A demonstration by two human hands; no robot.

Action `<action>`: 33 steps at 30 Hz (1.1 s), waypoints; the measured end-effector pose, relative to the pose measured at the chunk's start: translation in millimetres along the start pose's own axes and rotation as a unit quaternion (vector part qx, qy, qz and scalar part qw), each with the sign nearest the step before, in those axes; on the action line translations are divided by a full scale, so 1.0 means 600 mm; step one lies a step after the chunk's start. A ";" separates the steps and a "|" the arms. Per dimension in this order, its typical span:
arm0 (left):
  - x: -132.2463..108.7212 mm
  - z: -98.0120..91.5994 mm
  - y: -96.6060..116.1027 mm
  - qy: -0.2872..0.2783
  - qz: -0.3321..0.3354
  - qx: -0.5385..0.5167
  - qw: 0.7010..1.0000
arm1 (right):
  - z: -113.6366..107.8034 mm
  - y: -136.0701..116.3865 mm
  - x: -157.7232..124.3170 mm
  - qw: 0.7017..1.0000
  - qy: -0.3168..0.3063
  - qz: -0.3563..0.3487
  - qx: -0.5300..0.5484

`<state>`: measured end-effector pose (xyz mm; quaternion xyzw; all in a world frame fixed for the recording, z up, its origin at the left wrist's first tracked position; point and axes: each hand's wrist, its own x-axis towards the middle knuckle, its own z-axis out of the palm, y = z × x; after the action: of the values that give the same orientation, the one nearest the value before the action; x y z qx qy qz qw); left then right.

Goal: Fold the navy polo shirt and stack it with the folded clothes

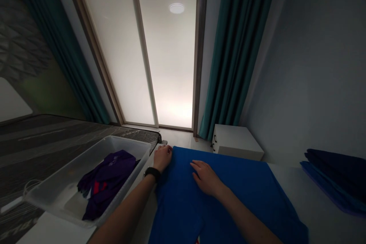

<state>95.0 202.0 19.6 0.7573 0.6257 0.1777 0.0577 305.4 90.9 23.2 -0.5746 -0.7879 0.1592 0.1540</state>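
Note:
A blue garment [243, 187] lies spread out on a white table [291, 183] in front of me. My left hand [162, 158], with a black watch on its wrist, is at the garment's far left corner. Its fingers are curled together at the cloth's edge, and whatever they pinch is too small to make out. My right hand [206, 177] rests palm down on the upper middle of the garment, fingers spread. A bit of red and white print shows at the bottom edge of the cloth.
A clear plastic bin [67, 164] holding purple clothing [114, 175] stands at the left, beside a dark patterned bed [51, 133]. Folded dark and blue clothes [337, 179] lie at the table's right. A white cabinet [237, 141] stands beyond the table, near teal curtains [234, 53].

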 end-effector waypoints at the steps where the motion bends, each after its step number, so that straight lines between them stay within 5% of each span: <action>1: 0.012 0.003 -0.005 -0.003 -0.018 -0.002 1.000 | 0.005 -0.006 0.008 1.000 0.007 -0.002 0.001; 9: 0.076 0.020 0.001 -0.050 -0.056 -0.036 0.997 | 0.035 -0.015 0.011 0.998 0.065 0.011 0.008; 20: 0.111 0.040 -0.001 -0.064 -0.108 -0.208 0.970 | 0.040 -0.012 0.009 0.997 0.076 0.006 0.002; 26: 0.111 0.043 -0.008 -0.066 -0.113 -0.282 0.950 | 0.040 -0.012 0.008 0.998 0.065 0.007 0.008; 33: 0.087 0.047 -0.007 -0.041 -0.072 -0.249 0.965 | 0.015 -0.003 0.010 0.996 0.073 0.006 0.055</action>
<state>108.6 257.1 2.2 0.6787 0.6117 0.2918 0.2829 298.3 95.1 16.0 -0.5798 -0.7614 0.1604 0.2418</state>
